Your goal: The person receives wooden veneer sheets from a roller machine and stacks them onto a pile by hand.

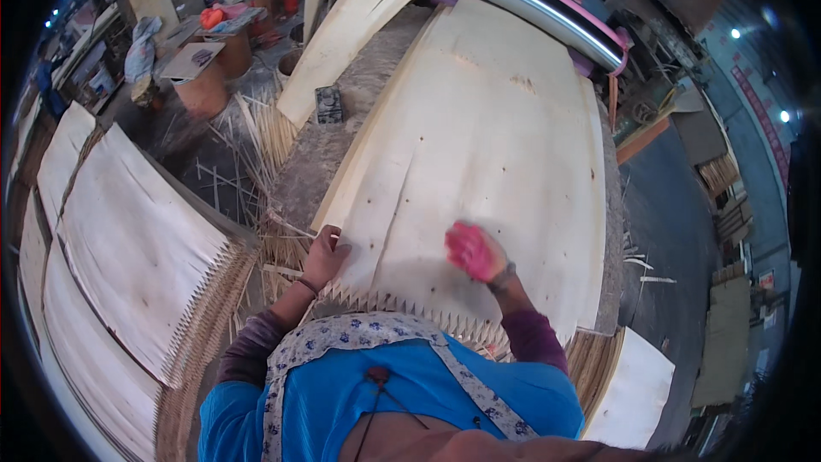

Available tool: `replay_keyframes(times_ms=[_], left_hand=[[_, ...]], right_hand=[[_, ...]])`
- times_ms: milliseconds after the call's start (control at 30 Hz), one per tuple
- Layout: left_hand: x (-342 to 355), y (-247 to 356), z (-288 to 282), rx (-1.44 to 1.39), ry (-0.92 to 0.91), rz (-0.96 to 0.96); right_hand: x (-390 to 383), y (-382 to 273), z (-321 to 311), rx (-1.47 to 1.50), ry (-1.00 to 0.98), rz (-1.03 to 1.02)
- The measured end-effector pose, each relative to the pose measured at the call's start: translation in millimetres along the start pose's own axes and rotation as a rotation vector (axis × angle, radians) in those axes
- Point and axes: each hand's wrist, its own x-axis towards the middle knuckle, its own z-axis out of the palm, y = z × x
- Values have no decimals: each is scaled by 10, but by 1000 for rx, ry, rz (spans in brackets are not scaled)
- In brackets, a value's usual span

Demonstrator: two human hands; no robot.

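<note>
Before me lies a stack of large pale wood veneer sheets point(479, 145), with a toothed near edge and a long split running down the top sheet. At its left edge my left hand point(323, 258) is bare and closed, fingers pinched on a thin wood strip point(289, 224) that sticks out to the left. My right hand point(475, 252), in a pink and yellowish glove, is over the middle of the top sheet near me. Blur smears its fingers, so whether they are bent or flat is unclear.
A long lit bar on a pink-edged machine point(530, 4) crosses the far end. Stacked toothed veneer point(137, 239) stands at left, another pile point(629, 389) at lower right. A dark block point(328, 105) and a loose veneer piece point(351, 34) lie beyond. Scrap strips point(261, 133) litter the left.
</note>
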Motion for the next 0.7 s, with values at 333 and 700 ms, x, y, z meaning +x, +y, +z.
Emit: replay_keyframes(times_ms=[333,700], left_hand=[[68,819,-321,-801,-236,-99],[235,297,-465,-899,-262,-225]], right_hand=[[-1262,1017,54,181,-59,415],[-762,878,158,407,53,28]])
